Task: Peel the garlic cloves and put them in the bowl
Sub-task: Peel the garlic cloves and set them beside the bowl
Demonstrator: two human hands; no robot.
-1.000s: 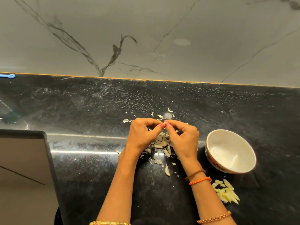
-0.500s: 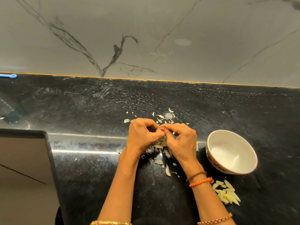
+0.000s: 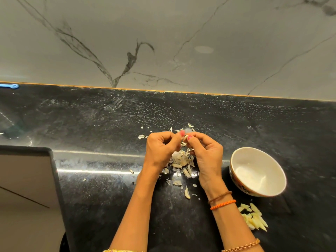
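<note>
At the far left edge a small blue plastic piece point(image 3: 10, 86) lies along the seam where the grey veined marble wall point(image 3: 163, 42) meets my glossy black stone countertop point(image 3: 91, 120). Nearer me on the left sits a flat panel with a dark frame point(image 3: 27, 188), well apart from my hands. My left hand point(image 3: 160, 151) is curled, its thumb and forefinger pinching one end of a small pale garlic clove point(image 3: 185, 138), held just above the counter. Under and between my wrists lies a heap of papery off-white garlic skins point(image 3: 181, 160), with scraps scattered beyond my knuckles and one loose curved pale piece point(image 3: 187, 193) nearer me. My right hand point(image 3: 207, 155) is curled too, its fingertips nipping the other end of the same clove, so both hands hide most of it; two cord bands point(image 3: 222, 201) ring that wrist. To the right stands a round white ceramic bowl with a patterned outside point(image 3: 236, 180), near my right wrist but apart from it. I see no clove inside it. Just in front of the bowl, beside my right forearm, a cluster of pale yellow peeled garlic pieces point(image 3: 254, 218) lies on the counter.
</note>
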